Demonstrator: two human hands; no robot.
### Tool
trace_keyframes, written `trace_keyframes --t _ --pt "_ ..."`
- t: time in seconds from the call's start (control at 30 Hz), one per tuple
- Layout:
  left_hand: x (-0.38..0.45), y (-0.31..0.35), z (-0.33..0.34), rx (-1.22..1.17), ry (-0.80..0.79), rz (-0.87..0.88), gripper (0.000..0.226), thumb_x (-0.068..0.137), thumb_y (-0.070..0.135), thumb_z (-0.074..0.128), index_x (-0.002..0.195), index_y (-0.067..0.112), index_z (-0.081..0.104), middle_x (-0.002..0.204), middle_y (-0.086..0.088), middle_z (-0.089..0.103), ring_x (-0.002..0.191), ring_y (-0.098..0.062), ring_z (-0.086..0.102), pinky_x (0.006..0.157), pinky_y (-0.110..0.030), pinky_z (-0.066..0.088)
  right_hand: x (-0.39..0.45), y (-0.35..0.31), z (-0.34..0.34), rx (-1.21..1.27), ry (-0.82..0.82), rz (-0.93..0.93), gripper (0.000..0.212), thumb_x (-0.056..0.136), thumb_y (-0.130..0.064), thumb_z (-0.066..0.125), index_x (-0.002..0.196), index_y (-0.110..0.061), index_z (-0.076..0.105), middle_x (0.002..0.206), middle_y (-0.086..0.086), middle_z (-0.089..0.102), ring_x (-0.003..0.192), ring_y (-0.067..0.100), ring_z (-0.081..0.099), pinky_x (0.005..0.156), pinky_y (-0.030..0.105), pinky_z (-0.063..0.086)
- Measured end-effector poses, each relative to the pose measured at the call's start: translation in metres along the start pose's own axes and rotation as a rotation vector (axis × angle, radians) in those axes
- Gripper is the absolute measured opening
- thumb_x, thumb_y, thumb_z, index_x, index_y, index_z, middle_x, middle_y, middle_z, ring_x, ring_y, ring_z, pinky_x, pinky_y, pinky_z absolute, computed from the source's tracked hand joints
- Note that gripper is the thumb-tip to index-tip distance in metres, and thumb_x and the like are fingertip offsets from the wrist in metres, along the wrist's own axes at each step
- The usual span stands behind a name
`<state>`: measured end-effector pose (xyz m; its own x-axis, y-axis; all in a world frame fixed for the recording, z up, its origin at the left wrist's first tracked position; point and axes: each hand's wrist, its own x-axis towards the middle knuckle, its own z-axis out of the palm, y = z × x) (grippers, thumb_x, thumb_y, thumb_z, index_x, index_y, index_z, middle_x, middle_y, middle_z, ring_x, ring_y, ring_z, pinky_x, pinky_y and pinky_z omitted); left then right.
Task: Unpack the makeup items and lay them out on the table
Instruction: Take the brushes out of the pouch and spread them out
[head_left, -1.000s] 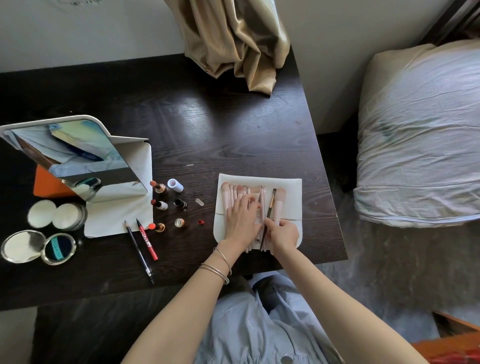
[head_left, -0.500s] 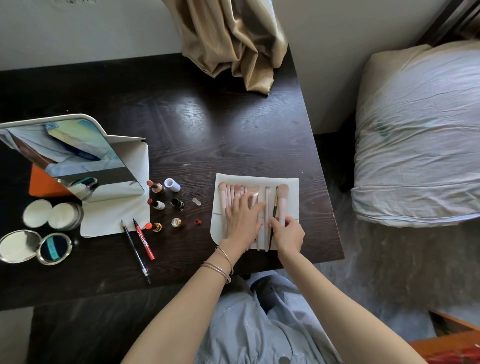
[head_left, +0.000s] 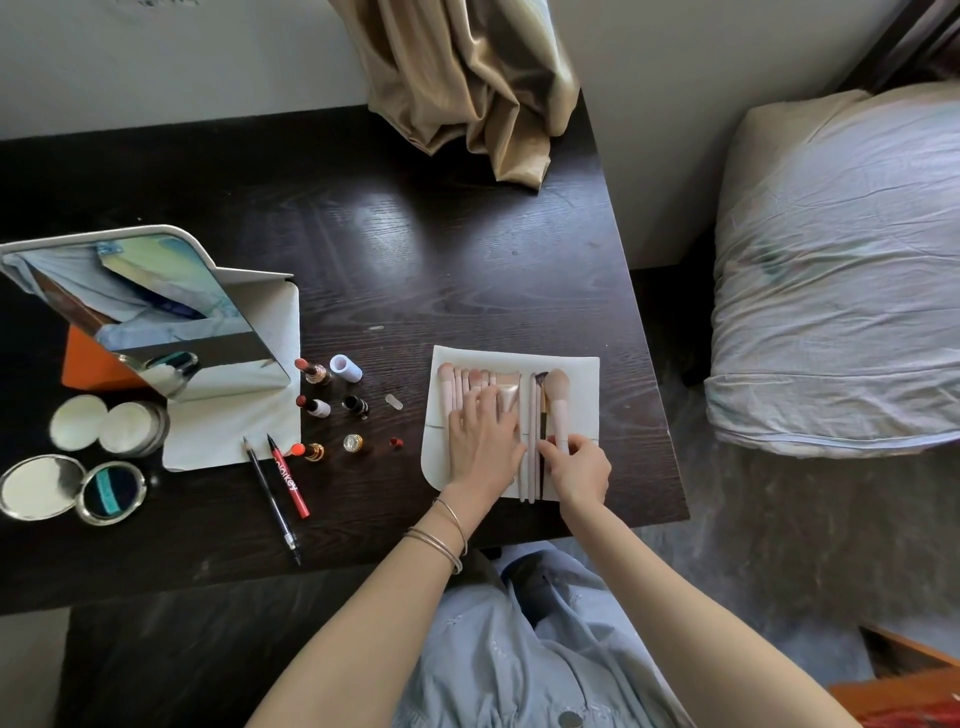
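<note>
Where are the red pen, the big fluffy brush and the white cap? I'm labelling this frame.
red pen (head_left: 289, 480): head view, middle of its red barrel, by the lettering.
big fluffy brush (head_left: 557, 388): head view, on its bristle head.
white cap (head_left: 346, 368): head view, on its side wall.

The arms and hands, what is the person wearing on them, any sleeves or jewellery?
Both forearms are bare, with no sleeves in view. The left wrist carries thin silver-coloured bangles, at least three. The right hand and its wrist show no jewellery.
</note>
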<state>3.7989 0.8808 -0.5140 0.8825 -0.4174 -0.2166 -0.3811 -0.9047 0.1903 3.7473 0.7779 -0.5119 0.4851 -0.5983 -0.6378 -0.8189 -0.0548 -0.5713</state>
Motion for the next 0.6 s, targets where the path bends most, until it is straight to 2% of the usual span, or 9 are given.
trace_keyframes --t 0.2,0.33,0.4,0.5,0.6 --pt "0.009 0.013 0.000 0.002 -0.031 -0.041 0.039 0.084 0.032 0.061 0.117 0.012 0.058 0.146 -0.013 0.035 0.137 -0.033 0.027 0.101 -0.042 0.033 0.002 0.001 -0.002 0.043 0.004 0.010 0.013 0.087 -0.027 0.064 0.084 -0.014 0.062 0.081 0.005 0.063 0.073 0.016 0.060 0.056 0.023 0.041" --pt "0.017 0.026 -0.003 0.050 -0.055 -0.149 0.029 0.085 0.031 0.057 0.106 0.013 0.065 0.152 -0.013 0.026 0.141 -0.033 0.020 0.102 -0.043 0.030 0.003 0.003 -0.002 0.089 -0.008 0.011 0.016 0.087 -0.027 0.063 0.083 -0.011 0.064 0.075 0.005 0.063 0.070 0.016 0.060 0.058 0.024 0.044" --pt "0.021 0.030 -0.003 0.038 -0.086 -0.193 0.029 0.086 0.030 0.055 0.107 0.013 0.065 0.154 -0.012 0.020 0.142 -0.031 0.016 0.102 -0.044 0.028 0.004 0.004 -0.003 0.087 -0.018 0.006 0.018 0.088 -0.027 0.063 0.082 -0.009 0.065 0.072 0.003 0.061 0.068 0.016 0.058 0.057 0.023 0.043" --pt "0.022 0.030 -0.007 0.004 -0.085 -0.256 0.036 0.085 0.029 0.053 0.116 0.012 0.061 0.153 -0.009 0.022 0.139 -0.027 0.019 0.100 -0.045 0.029 0.005 0.004 -0.002 0.066 -0.036 0.007 0.020 0.088 -0.029 0.063 0.081 -0.011 0.065 0.075 0.005 0.062 0.070 0.017 0.058 0.057 0.025 0.043" --pt "0.021 0.025 -0.010 -0.011 -0.085 -0.273 0.032 0.083 0.027 0.052 0.112 0.016 0.062 0.151 -0.006 0.026 0.134 -0.026 0.025 0.095 -0.043 0.030 0.007 0.004 0.000 0.054 -0.043 0.026 0.017 0.087 -0.030 0.063 0.084 -0.013 0.066 0.080 0.006 0.065 0.075 0.019 0.061 0.063 0.028 0.046"
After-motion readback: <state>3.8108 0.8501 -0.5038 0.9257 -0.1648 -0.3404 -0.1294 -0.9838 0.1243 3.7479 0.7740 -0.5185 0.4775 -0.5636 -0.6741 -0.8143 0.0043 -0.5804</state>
